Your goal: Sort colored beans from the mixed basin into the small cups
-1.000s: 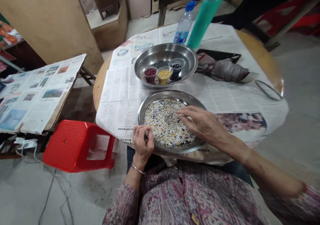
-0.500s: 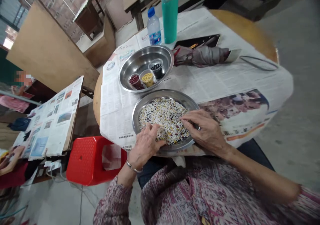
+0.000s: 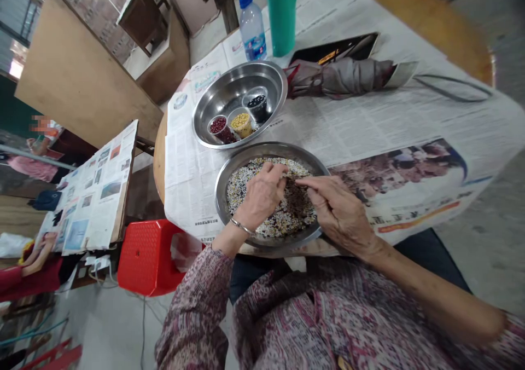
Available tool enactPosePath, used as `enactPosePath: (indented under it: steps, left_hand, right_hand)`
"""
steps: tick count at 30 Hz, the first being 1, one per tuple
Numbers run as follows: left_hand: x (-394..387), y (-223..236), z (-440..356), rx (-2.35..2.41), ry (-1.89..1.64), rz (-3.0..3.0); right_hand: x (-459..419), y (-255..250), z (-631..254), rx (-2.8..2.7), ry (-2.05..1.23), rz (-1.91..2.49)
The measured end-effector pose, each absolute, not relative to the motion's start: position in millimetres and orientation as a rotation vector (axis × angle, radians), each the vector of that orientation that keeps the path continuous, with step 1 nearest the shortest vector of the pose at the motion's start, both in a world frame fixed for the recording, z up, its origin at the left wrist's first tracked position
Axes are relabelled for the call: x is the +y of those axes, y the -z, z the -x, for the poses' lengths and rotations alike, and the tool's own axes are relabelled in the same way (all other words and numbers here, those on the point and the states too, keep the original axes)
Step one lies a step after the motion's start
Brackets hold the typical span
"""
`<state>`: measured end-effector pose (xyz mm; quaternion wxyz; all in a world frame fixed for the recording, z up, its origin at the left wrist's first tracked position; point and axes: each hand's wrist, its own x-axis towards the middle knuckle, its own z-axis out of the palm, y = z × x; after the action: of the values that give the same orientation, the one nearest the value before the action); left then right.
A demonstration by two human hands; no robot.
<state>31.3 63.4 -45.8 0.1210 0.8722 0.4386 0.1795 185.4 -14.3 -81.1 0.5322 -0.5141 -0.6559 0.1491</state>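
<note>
A round steel basin (image 3: pixel 221 192) in front of me holds mixed white, yellow, dark and red grains (image 3: pixel 246 175). My left hand (image 3: pixel 264 192) is over the middle of the grains, its fingers curled and its thumb partly hidden. My right hand (image 3: pixel 338 208) reaches over the basin's right rim, thumb and forefinger closed in a pinch near the left fingertips. What either hand holds is too small to make out. Behind, a second steel basin (image 3: pixel 213 99) contains clear cups of red beans (image 3: pixel 221 129), yellow grains (image 3: pixel 241 125) and black beans (image 3: pixel 257 107).
Newspaper (image 3: pixel 180 173) covers the round table. A blue-capped water bottle (image 3: pixel 252 28), a teal bottle (image 3: pixel 281 17), a dark tablet-like object (image 3: pixel 353 47) and a folded umbrella (image 3: pixel 344 79) stand or lie at the back. A red stool (image 3: pixel 143 258) is at left; other people are beyond it.
My left hand has moved from the basin's near left side up and right, towards my right hand. The right hand remains at the right rim. The view has shifted slightly.
</note>
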Motion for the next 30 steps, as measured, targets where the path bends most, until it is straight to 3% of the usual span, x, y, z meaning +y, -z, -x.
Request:
enactPosePath:
  steps: [5, 9, 17, 30]
  left_hand:
    - [77.7, 40.1, -8.0, 1.563, -0.675, -2.601]
    - [61.3, 39.7, 5.2, 1.674, -0.504, -2.598]
    - [26.9, 40.9, -7.3, 1.262, -0.386, -2.442]
    - [-25.1, 9.4, 10.0, 1.010, -0.143, -2.527]
  right_hand:
    - [-14.0, 80.4, -185.9, -1.563, -0.366, 1.210]
    - [-14.2, 82.1, -186.2, -1.564, -0.362, 1.207]
    - [-14.7, 84.8, -186.3, -1.595, -0.317, 1.189]
    - [-15.3, 84.1, -186.6, -1.593, -0.345, 1.197]
